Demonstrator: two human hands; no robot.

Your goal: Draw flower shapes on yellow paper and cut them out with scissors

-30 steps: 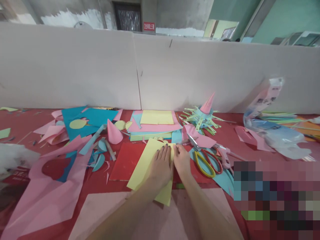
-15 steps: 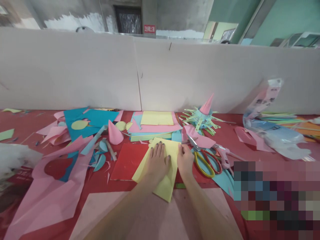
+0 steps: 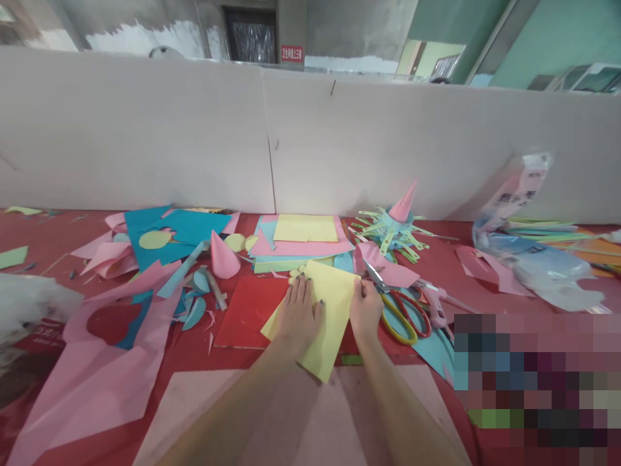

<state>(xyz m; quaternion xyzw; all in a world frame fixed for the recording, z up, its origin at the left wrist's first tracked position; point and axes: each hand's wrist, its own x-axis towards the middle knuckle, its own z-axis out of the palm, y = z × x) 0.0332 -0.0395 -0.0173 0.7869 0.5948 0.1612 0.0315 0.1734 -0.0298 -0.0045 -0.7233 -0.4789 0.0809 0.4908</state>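
Observation:
A sheet of yellow paper (image 3: 334,304) lies slanted in front of me, partly over a red square sheet (image 3: 247,314). My left hand (image 3: 301,314) rests flat on its left part with the fingers stretched out. My right hand (image 3: 365,307) pinches the paper's upper right edge between thumb and fingers. Just right of that hand lie scissors (image 3: 400,320) with yellow and red handles. Small yellow scalloped paper pieces (image 3: 295,274) show behind the sheet's top edge.
A pink paper cone (image 3: 224,257) stands at left near pink and blue scraps (image 3: 177,233). Stacked coloured paper (image 3: 305,228) lies behind. A spiky green craft (image 3: 392,236) with a pink cone, a pink glue gun (image 3: 436,307) and a plastic bag (image 3: 538,259) are at right. A white partition (image 3: 169,136) closes the back.
My right hand has moved slightly right and outward with the paper's edge. The sheet has shifted and turned a little, its top right corner now farther right. My left hand stays on it.

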